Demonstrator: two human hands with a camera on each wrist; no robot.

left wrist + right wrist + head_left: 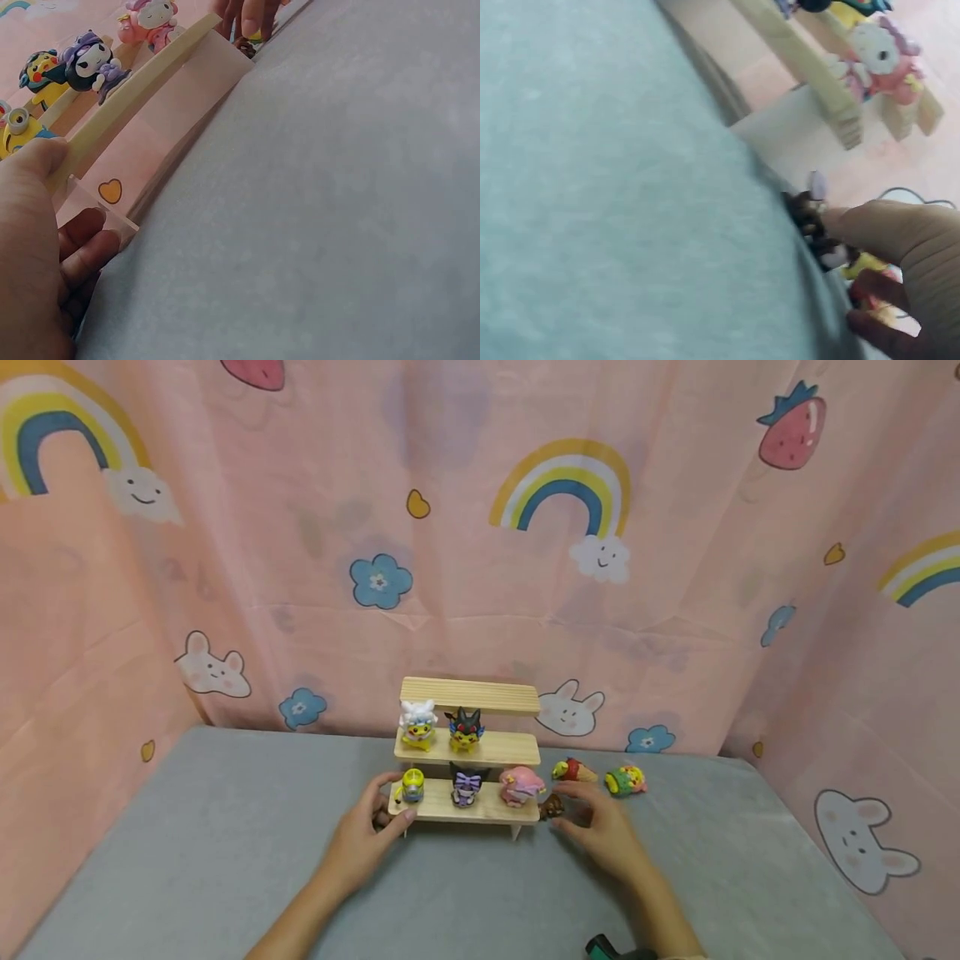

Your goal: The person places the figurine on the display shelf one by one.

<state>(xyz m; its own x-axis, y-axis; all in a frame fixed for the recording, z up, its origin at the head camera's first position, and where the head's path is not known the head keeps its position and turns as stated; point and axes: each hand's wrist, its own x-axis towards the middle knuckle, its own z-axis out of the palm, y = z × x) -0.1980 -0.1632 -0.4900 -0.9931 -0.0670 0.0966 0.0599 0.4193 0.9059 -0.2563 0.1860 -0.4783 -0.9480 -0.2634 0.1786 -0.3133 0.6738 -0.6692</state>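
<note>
A tiered wooden display stand (465,810) holds small figurines. My left hand (367,827) grips the left end of its lowest shelf, thumb on the edge beside a yellow minion figurine (412,785); fingers curl below by the leg. My right hand (600,827) is at a small brown figurine (810,225) on the cloth by the stand's right end. The thumb touches it, while the other fingers stand apart from the thumb. A dark-hooded purple figurine (467,787) and a pink figurine (521,786) share the lowest shelf. On the middle shelf are white-topped (417,725) and black-hooded (466,730) yellow figurines.
Behind my right hand lie an ice-cream-cone figurine (573,770) and a green-and-yellow figurine (626,780). A black-and-green object (607,947) sits at the near edge. Grey cloth (225,843) covers the table, and a pink printed curtain (450,635) hangs behind.
</note>
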